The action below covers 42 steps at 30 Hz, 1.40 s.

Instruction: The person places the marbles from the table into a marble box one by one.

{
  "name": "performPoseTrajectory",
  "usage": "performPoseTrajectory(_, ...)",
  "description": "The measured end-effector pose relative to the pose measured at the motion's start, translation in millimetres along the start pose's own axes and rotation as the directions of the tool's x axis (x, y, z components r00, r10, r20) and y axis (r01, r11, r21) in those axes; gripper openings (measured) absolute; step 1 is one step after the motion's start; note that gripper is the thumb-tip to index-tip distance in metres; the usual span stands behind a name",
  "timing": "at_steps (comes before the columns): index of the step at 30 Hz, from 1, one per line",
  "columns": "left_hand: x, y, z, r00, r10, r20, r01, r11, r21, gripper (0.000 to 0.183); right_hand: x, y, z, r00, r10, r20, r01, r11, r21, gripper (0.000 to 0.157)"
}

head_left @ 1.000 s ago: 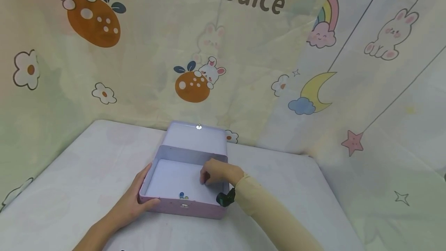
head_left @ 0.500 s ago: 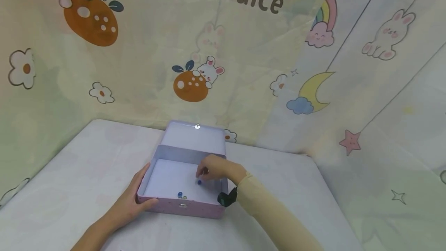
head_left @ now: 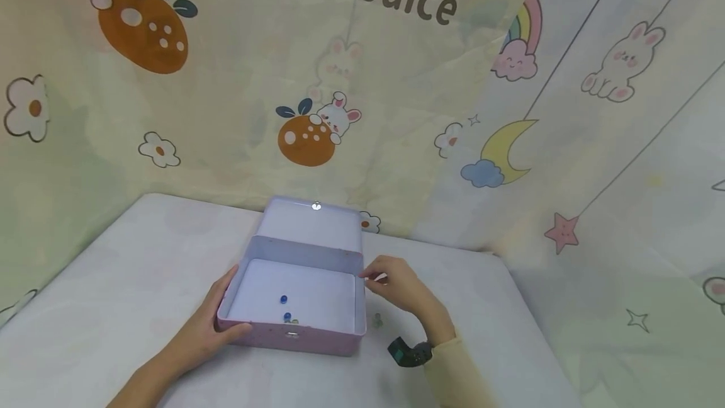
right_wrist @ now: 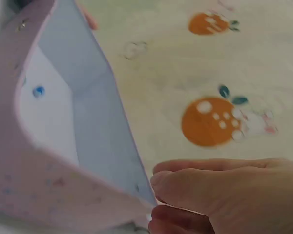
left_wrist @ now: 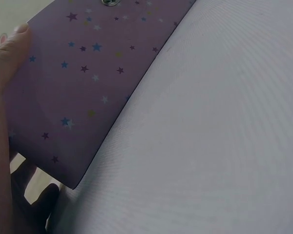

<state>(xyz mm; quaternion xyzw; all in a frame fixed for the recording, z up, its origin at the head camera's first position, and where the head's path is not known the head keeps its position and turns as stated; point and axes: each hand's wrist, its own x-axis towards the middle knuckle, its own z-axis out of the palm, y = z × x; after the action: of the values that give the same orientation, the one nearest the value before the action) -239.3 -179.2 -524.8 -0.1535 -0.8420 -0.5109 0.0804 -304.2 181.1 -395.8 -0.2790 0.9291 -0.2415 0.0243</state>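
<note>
An open purple tin box (head_left: 306, 339) with small stars on its outside stands on the white table. My left hand (head_left: 212, 320) holds its front left corner, thumb on the front wall and fingers along the left side. Inside lie a blue marble (head_left: 284, 299), another blue marble (head_left: 287, 316) and a yellowish marble (head_left: 295, 322) by the front wall. My right hand (head_left: 399, 285) is at the right rim near the back corner. Its fingers are loosely bent, with nothing visible between them. Clear greenish marbles (head_left: 377, 320) lie on the table outside the box, below that hand.
Raised at the back, the box's lid (head_left: 310, 225) leans away, a metal clasp at its top edge. Behind the white table (head_left: 170, 250) hangs a printed cloth backdrop (head_left: 226, 80). A dark camera (head_left: 409, 352) sits at my right wrist.
My right hand has left the box's inside and moved right to the rim. The blue marble it let go has rolled left. Clear marbles outside have come into view. My left hand keeps its hold.
</note>
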Motion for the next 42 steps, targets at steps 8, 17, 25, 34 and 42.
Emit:
performPoseTrajectory(8,-0.7,3.7,-2.4,1.000,0.008,-0.001,-0.008,1.000,-0.003,0.105,-31,35,22.4,0.967,0.233,-0.104,-0.227,0.972,0.063,0.015)
performPoseTrajectory(17,-8.3,3.4,-3.2,1.000,-0.015,-0.011,0.015,1.000,-0.005,0.104,-32,42,35.9,0.969,0.243,-0.037,-0.239,0.967,0.090,0.015)
performPoseTrajectory(25,-11.3,5.2,-2.0,1.000,0.008,-0.016,-0.008,1.000,-0.005,0.102,-39,42,42.2,0.955,0.296,-0.038,-0.295,0.955,0.015,0.016)
performPoseTrajectory(34,-8.0,2.6,2.2,1.000,0.011,-0.010,-0.011,1.000,-0.002,0.102,-46,41,50.7,0.942,0.333,-0.026,-0.334,0.943,-0.006,0.032)
performPoseTrajectory(42,-5.6,4.7,1.3,1.000,0.014,-0.007,-0.014,1.000,0.005,0.102,-46,41,49.3,0.920,0.391,-0.001,-0.391,0.920,-0.017,0.035)
